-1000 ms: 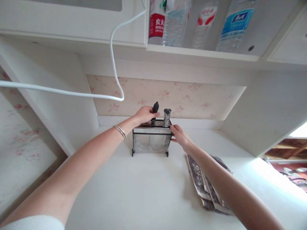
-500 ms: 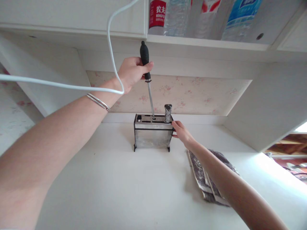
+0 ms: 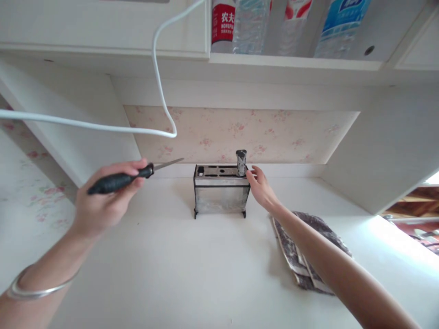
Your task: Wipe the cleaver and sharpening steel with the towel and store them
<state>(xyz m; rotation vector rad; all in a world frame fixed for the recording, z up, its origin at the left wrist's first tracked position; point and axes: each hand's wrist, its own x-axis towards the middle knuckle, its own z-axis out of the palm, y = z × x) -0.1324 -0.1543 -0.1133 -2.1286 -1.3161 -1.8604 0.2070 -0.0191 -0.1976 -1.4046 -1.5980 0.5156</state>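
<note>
Rod (image 3: 115, 181) in air left of knife block (image 3: 221, 199), left hand (image 3: 103, 201) clenched round its grip; right hand's (image 3: 262, 189) fingers loosely parted by block. Taking-out step seems done; next calls for minding tip.

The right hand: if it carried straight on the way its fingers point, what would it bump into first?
Probably the right end of the slotted knife block: the right hand's fingertips are right by it. They may already touch; depth is unclear.
</note>
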